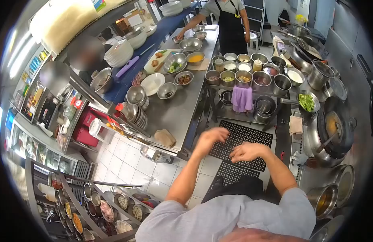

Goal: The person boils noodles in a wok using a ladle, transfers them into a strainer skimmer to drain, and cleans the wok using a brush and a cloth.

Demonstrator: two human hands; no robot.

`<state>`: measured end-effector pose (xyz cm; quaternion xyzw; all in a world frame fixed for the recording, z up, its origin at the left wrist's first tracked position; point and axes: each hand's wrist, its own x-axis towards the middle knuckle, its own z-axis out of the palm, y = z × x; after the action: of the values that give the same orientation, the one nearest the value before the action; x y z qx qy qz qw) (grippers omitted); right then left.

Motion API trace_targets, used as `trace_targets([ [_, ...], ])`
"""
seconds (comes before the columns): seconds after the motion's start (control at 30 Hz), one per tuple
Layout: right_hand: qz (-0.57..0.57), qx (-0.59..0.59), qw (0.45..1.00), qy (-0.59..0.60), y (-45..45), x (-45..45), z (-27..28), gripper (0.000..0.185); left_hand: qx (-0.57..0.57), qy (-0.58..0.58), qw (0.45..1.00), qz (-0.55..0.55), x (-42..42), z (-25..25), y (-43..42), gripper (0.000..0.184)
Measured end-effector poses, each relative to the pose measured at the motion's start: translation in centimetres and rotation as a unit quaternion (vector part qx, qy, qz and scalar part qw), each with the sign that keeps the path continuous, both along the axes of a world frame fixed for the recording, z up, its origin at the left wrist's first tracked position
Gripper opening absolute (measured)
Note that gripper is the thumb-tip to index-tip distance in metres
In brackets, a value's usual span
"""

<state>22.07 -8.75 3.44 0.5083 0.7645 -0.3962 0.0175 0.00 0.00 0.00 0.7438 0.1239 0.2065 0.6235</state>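
Note:
My left hand (212, 140) is raised in front of my body above the perforated black floor mat (251, 135). Its fingers are loosely bent and somewhat apart, with nothing visible in them. Close beside it, my right hand (248, 152) hangs over the same mat, fingers loosely curled downward and also holding nothing that I can see. The two hands do not touch each other. Nearest my left hand is the corner of the steel worktable (174, 117), with a folded beige cloth (165, 138) on it. To the right of my right hand is the stove counter.
A wok (334, 125) with a ladle sits at right, near a strainer of green vegetables (306, 101). Several metal pots surround a purple cloth (242, 99) ahead. Bowls, including one of yellow liquid (195, 58), stand on the table. A person in a black apron (231, 26) reaches toward bowls.

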Motion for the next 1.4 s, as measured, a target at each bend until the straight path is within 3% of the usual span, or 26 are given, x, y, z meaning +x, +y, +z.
trace_targets([
  [0.07,-0.106,0.090,0.988,-0.071,-0.9,2.5,0.3,0.036,0.062,0.105,0.988,-0.090,1.8,-2.0,-3.0,0.018],
  [0.1,-0.270,0.313,0.910,0.005,1.6,2.1,-2.2,0.033,0.169,0.280,0.928,-0.176,-0.6,-2.5,-1.4,0.018],
  [0.17,-0.392,0.290,0.803,0.341,-2.5,5.1,0.4,0.031,0.315,0.350,0.861,-0.192,1.7,-11.1,-4.1,0.019],
  [0.23,-0.137,0.073,0.880,0.449,-5.1,7.0,0.7,0.028,0.240,0.292,0.922,-0.086,4.6,-9.2,-5.5,0.023],
  [0.27,-0.120,-0.099,0.948,0.279,-6.5,7.8,1.6,0.023,-0.140,0.115,0.984,0.003,5.9,-7.9,-6.0,0.026],
  [0.3,-0.161,-0.043,0.965,0.202,-7.3,9.1,1.1,0.022,-0.503,-0.078,0.856,0.093,7.4,-7.3,-6.9,0.030],
  [0.37,-0.305,0.253,0.828,0.397,-8.3,10.4,-0.2,0.020,-0.154,0.307,0.939,0.023,11.2,-8.7,-8.8,0.035],
  [0.4,-0.246,0.040,0.802,0.543,-9.4,11.6,-1.5,0.019,-0.114,0.301,0.946,0.027,12.4,-9.2,-9.4,0.035],
  [0.43,-0.213,-0.123,0.895,0.371,-10.2,13.2,-2.5,0.020,-0.065,0.298,0.952,0.032,13.4,-9.1,-9.1,0.035],
  [0.5,-0.202,-0.069,0.959,0.189,-11.1,15.7,-4.1,0.031,-0.346,0.006,0.934,0.086,15.7,-8.4,-7.8,0.035],
  [0.53,-0.417,0.124,0.843,0.316,-11.0,16.6,-7.9,0.036,-0.158,0.126,0.979,0.020,17.5,-6.6,-8.1,0.033],
  [0.57,-0.581,0.307,0.639,0.399,-10.9,17.5,-11.4,0.043,0.041,0.229,0.972,-0.045,19.5,-4.9,-8.4,0.031],
  [0.6,-0.554,0.281,0.574,0.533,-11.6,17.8,-6.1,0.049,0.259,0.328,0.892,-0.174,21.2,-5.9,-8.6,0.027],
  [0.63,-0.515,0.244,0.492,0.658,-11.6,16.9,-0.3,0.056,0.453,0.402,0.740,-0.291,21.6,-7.8,-9.0,0.023],
  [0.77,-0.181,0.199,0.806,0.527,-9.5,14.6,3.2,0.032,0.407,0.357,0.774,-0.329,21.9,-14.1,-7.2,0.022],
  [0.8,-0.133,0.107,0.854,0.491,-8.7,13.6,3.1,0.029,0.336,0.327,0.848,-0.248,21.9,-14.2,-6.2,0.024],
  [0.87,-0.035,-0.062,0.903,0.424,-6.4,11.4,1.4,0.027,0.181,0.248,0.949,-0.065,21.8,-13.6,-3.4,0.027],
  [0.93,-0.015,-0.175,0.919,0.353,-4.0,9.6,-3.6,0.029,0.009,0.260,0.963,0.067,22.1,-8.1,-1.5,0.025],
  [1.0,-0.108,-0.108,0.976,0.154,-2.6,8.3,-13.5,0.032,-0.172,0.177,0.960,0.135,21.2,-8.7,1.8,0.017],
  [1.03,-0.172,0.004,0.985,-0.003,-3.1,8.4,-18.2,0.034,-0.172,0.169,0.960,0.144,20.7,-9.0,2.8,0.017],
  [1.1,-0.062,-0.104,0.945,-0.304,-3.9,9.9,-20.7,0.032,-0.207,0.137,0.950,0.188,19.5,-9.4,4.9,0.017],
  [1.17,-0.154,-0.144,0.977,-0.033,-7.4,14.0,-32.1,0.026,-0.161,0.137,0.964,0.159,17.4,-12.3,7.2,0.022],
  [1.2,-0.491,-0.269,0.816,0.144,-8.5,13.3,-26.8,0.026,-0.174,0.150,0.962,0.150,16.2,-12.5,8.4,0.023],
  [1.23,-0.248,-0.162,0.955,0.004,-10.7,14.6,-29.8,0.026,-0.192,0.162,0.958,0.141,15.0,-12.3,9.3,0.025],
  [1.27,-0.028,0.030,0.988,-0.147,-13.2,16.2,-33.7,0.025,-0.196,0.159,0.956,0.148,13.7,-11.7,10.0,0.025],
  [1.4,-0.414,-0.267,0.869,-0.039,-8.6,18.0,-32.9,0.026,-0.269,0.180,0.931,0.168,9.8,-10.5,15.3,0.044],
])
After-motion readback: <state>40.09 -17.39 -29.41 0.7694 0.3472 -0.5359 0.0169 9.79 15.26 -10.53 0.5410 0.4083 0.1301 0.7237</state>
